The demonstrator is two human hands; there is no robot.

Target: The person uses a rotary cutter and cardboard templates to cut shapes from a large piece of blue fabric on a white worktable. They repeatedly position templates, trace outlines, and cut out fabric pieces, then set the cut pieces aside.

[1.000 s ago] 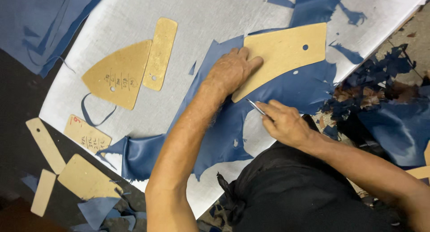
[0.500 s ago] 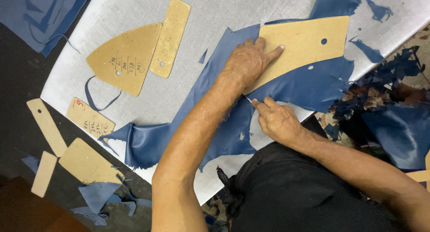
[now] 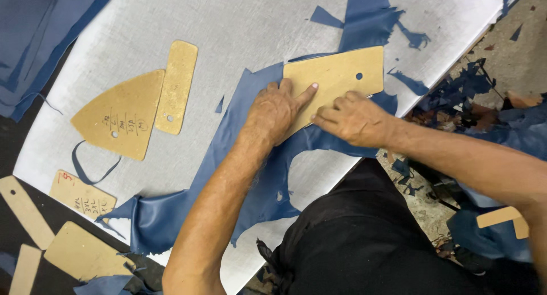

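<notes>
Across the middle of the frame, white cutting board point(image 3: 239, 27), large, tilted corner to corner. Blue leather sheet point(image 3: 256, 175) sprawled over its centre and lower left, ragged with cut-outs. Tan cardboard pattern point(image 3: 342, 72) lies on the leather, centre-right. Left hand point(image 3: 276, 110) flat on the pattern's lower left edge, fingers spread, pressing down, grasping nothing. Right hand point(image 3: 353, 119) curled at the pattern's lower edge; whether it holds a blade cannot be told, fingers hide it.

Risks, as judged: pattern could slide if the left hand's pressure eases, spoiling the outline. Left fingertips sit close to the right hand's working edge, so a slip could nick them. Loose leather may bunch underneath.

Upper left: triangular pattern point(image 3: 122, 118), narrow strip pattern point(image 3: 178, 84), unused.
</notes>
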